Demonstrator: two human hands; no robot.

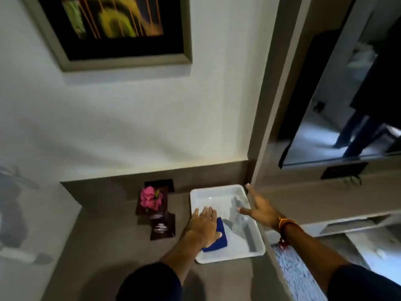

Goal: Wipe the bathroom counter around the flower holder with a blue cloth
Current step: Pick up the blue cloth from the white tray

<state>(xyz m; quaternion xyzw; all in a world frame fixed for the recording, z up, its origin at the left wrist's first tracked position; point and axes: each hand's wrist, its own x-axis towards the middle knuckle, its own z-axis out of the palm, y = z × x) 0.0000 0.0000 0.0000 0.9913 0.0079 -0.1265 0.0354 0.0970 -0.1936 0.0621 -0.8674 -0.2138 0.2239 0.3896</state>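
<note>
A folded blue cloth [221, 235] lies in the near left part of a white tray [256, 250] on the grey counter [108, 246]. My left hand [202, 224] rests flat on the cloth, fingers spread, covering its left half. My right hand [259, 208] hovers over the tray's right rim with fingers apart and holds nothing. The flower holder [152, 200], a dark square box with pink flowers, stands to the left of the tray, near the back wall.
Two dark sachets [162, 225] lie just in front of the flower holder. A clear bottle [240, 220] lies in the tray. The wall with a framed picture [112, 29] rises behind; a mirror [347, 94] and a wall corner stand to the right.
</note>
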